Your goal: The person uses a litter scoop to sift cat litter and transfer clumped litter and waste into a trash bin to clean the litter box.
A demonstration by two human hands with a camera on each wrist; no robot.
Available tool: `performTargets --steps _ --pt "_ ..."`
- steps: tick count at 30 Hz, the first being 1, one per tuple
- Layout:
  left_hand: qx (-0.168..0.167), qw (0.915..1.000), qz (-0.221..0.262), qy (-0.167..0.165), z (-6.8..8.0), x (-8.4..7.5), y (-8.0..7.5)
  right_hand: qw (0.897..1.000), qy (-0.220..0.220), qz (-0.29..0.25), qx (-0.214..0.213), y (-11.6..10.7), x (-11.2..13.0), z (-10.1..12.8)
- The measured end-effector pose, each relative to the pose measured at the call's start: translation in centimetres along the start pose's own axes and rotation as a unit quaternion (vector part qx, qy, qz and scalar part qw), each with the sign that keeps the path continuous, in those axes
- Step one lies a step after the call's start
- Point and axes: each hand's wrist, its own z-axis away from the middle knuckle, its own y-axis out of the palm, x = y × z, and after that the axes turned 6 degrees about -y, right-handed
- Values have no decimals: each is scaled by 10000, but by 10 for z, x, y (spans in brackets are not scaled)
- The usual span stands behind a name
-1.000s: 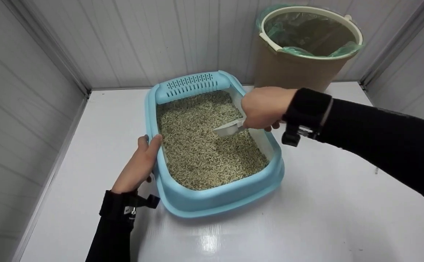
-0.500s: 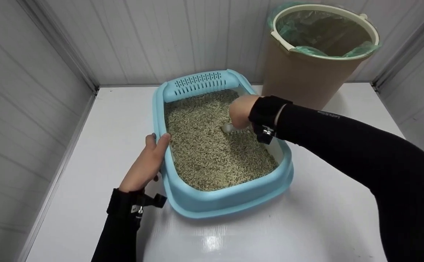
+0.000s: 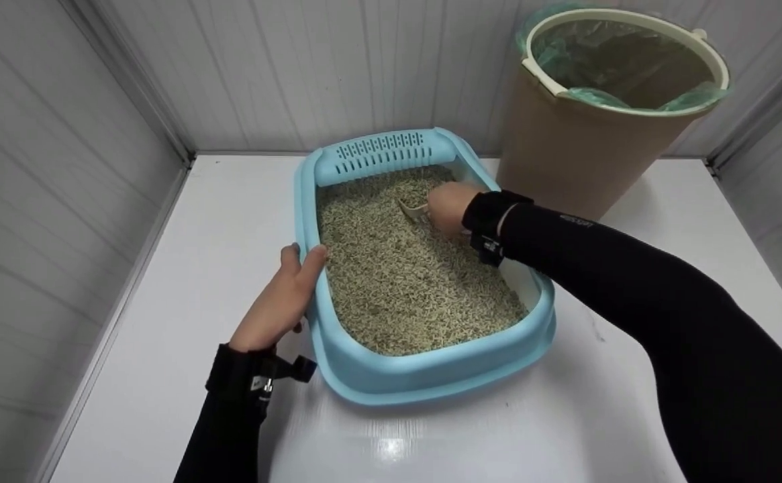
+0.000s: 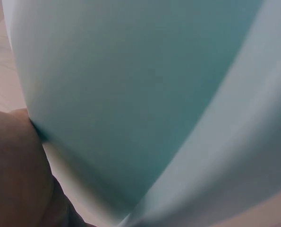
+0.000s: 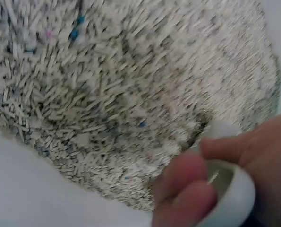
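- The scoop (image 3: 412,209) is a small white plastic one, and the right hand (image 3: 449,208) grips its handle with curled fingers; in the right wrist view, fingers (image 5: 190,189) wrap the white handle (image 5: 230,198) close to the camera.
- The bowl of the scoop sits just ahead of the right hand, dug into the litter (image 3: 404,268) at the far right part of the bed, near the slotted end of the box (so the step in hand looks like the dig of a scooping stroke, not the lift).
- The litter is pale, stick-like pellets with a few blue and pink specks, and it fills the litter box (image 3: 431,376), a light blue tray with a raised rim.
- The left hand (image 3: 282,302) holds the near-left rim, thumb over the inner edge and fingers on the outside wall; the left wrist view shows only blurred blue plastic (image 4: 145,94).
- By my judgement the next move calls for a level lift, so the load does not spill, while the left hand steadies the tray against the push.
- Beyond the right hand, to the far right, stands a tan bin (image 3: 565,154) with a green liner (image 3: 592,97), just beside the box on the white tabletop (image 3: 216,221).
- A small pale mark shows on the right sleeve (image 3: 632,282), too small to read; no other writing is visible.
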Motion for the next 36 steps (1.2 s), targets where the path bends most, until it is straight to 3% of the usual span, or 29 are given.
performTargets --steps 7,20,25,28,32,36 --pt "-11 10000 -37 -58 3 -2 2 9988 -120 -227 -413 7 -5 -19" --pt "16 10000 97 -14 1 -1 4 9912 70 -1080 -763 8 -1 -19" --pt "20 10000 90 -14 1 0 3 9946 -385 -435 -856 12 -1 -20" --pt "29 10000 67 -3 1 -1 2 9914 -801 -159 -1018 14 2 -19" --pt "55 10000 65 -4 0 -1 2 9846 -1110 -711 -1145 18 7 -15" --pt "36 10000 66 -21 0 -1 1 9764 -1136 -1401 -1188 22 13 -9"
